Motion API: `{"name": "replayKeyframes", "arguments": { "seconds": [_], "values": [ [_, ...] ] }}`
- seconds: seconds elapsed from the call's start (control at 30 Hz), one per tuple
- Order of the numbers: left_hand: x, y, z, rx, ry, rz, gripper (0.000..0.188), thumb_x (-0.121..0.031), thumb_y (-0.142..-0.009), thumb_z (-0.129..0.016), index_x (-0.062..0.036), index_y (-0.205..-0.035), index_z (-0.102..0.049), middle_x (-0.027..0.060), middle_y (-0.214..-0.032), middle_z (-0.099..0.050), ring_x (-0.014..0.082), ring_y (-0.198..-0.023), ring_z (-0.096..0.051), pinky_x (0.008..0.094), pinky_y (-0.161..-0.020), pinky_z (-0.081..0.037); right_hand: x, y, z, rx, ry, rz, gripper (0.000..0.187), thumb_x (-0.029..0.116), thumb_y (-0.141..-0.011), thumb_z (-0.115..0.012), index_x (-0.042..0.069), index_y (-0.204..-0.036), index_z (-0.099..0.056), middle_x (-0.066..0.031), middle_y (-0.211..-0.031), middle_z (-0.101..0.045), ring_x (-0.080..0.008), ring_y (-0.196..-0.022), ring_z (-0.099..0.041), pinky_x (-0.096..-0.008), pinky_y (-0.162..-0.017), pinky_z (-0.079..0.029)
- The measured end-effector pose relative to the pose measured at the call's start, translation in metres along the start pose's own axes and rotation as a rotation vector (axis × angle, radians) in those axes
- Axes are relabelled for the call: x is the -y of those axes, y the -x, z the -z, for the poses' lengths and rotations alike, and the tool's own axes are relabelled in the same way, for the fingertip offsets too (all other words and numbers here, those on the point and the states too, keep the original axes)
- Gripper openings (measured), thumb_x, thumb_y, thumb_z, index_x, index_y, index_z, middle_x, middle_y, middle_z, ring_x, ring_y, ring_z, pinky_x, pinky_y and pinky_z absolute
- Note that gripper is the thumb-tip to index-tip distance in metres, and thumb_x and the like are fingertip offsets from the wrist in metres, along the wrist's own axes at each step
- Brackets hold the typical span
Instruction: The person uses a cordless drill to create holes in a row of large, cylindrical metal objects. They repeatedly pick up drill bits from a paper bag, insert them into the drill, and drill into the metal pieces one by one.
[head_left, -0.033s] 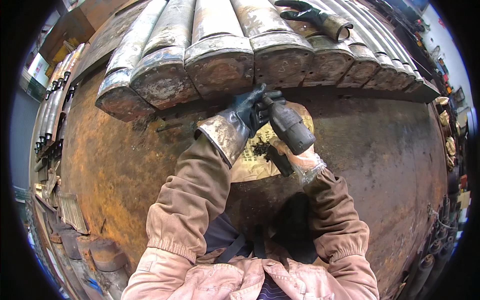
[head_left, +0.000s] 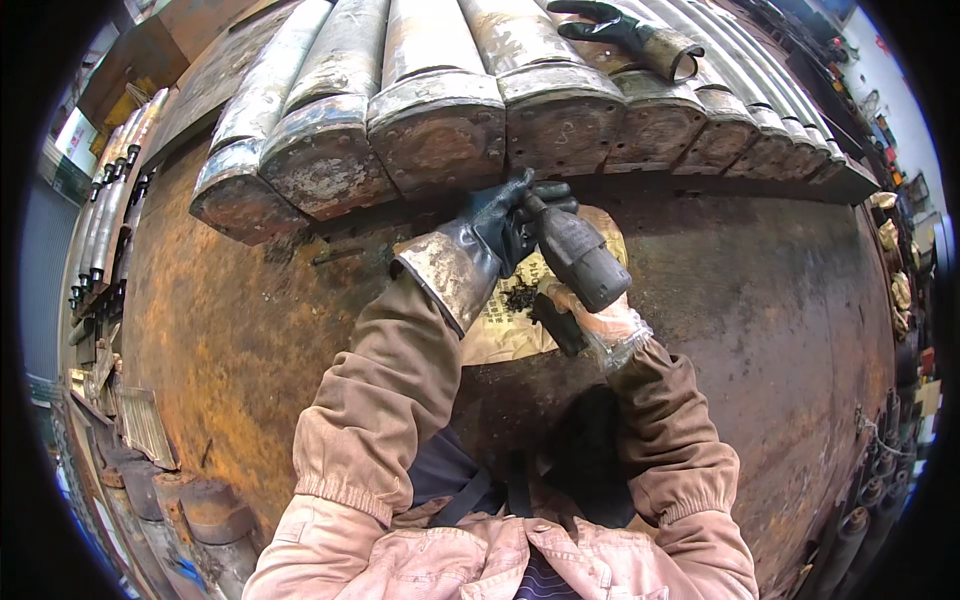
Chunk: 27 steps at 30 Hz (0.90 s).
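Note:
My right hand [head_left: 605, 325], in a clear plastic glove, is wrapped round the handle of a dark power tool [head_left: 585, 258] that looks like an impact wrench. The tool's nose points away from me, up and left. My left hand [head_left: 490, 228] wears a black rubber-coated glove with a stained cuff. Its fingers are curled together at the tool's nose; what they hold, if anything, is hidden. Beneath both hands lies a sheet of yellowish printed paper [head_left: 508, 342], with a heap of small dark pieces, perhaps bolts [head_left: 521, 296], on it.
Long metal cylinders with flat end plates [head_left: 437, 145] lie side by side just beyond my hands. A spare black glove [head_left: 640, 38] rests on them. The rusty steel tabletop [head_left: 260, 345] carries a short rod [head_left: 338, 256] at left. Rusty round parts [head_left: 205, 508] stand at lower left.

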<state>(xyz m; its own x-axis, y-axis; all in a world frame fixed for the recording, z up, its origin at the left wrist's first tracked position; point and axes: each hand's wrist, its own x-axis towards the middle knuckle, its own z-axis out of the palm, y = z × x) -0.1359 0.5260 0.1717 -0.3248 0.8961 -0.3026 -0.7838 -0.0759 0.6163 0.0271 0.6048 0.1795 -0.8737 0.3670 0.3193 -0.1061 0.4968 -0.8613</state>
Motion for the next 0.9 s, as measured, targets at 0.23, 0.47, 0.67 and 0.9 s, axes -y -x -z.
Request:
{"name": "replayKeyframes", "arguments": {
  "seconds": [0.23, 0.47, 0.67, 0.9],
  "values": [
    [0.015, -0.015, -0.015, 0.265, 0.371, -0.075, 0.048, -0.030, -0.101, -0.046, 0.0136, -0.119, -0.055, 0.0314, -0.119, -0.061, 0.0410, -0.114, -0.060, 0.0537, -0.102, -0.048, 0.002, 0.027, 0.021, 0.095, -0.110, -0.096, 0.041, 0.007, -0.084, -0.070, 0.008, -0.117, -0.047, -0.0063, -0.109, -0.046, -0.0196, -0.103, -0.041, -0.0317, -0.089, -0.034],
    [0.011, -0.023, -0.014, -0.158, 0.029, -0.440, 0.022, -0.007, -0.095, -0.054, 0.0073, -0.111, -0.060, 0.0256, -0.109, -0.067, 0.0385, -0.099, -0.068, 0.0450, -0.085, -0.059, -0.002, 0.035, 0.028, 0.082, -0.016, -0.207, 0.059, 0.007, -0.085, -0.070, 0.009, -0.136, -0.042, -0.0081, -0.130, -0.045, -0.0218, -0.119, -0.042, -0.0333, -0.097, -0.038],
    [0.028, -0.023, 0.016, -0.361, -0.948, -0.452, 0.034, -0.020, -0.086, -0.075, 0.0028, -0.110, -0.067, 0.0143, -0.103, -0.070, 0.0194, -0.095, -0.066, 0.0327, -0.083, -0.054, 0.009, 0.024, 0.036, -0.137, -0.582, -0.383, 0.029, 0.003, -0.085, -0.068, 0.000, -0.113, -0.058, -0.0016, -0.080, -0.056, -0.0119, -0.070, -0.050, -0.0266, -0.068, -0.042],
    [0.004, 0.002, 0.041, -0.242, -0.972, -0.339, 0.034, -0.020, -0.083, -0.079, 0.0011, -0.108, -0.069, 0.0096, -0.104, -0.071, 0.0172, -0.097, -0.064, 0.0321, -0.087, -0.052, 0.017, -0.012, 0.016, -0.128, -0.748, -0.285, 0.040, 0.001, -0.084, -0.063, -0.003, -0.123, -0.055, -0.0046, -0.085, -0.057, -0.0127, -0.071, -0.051, -0.0277, -0.068, -0.043]
  ]
}}
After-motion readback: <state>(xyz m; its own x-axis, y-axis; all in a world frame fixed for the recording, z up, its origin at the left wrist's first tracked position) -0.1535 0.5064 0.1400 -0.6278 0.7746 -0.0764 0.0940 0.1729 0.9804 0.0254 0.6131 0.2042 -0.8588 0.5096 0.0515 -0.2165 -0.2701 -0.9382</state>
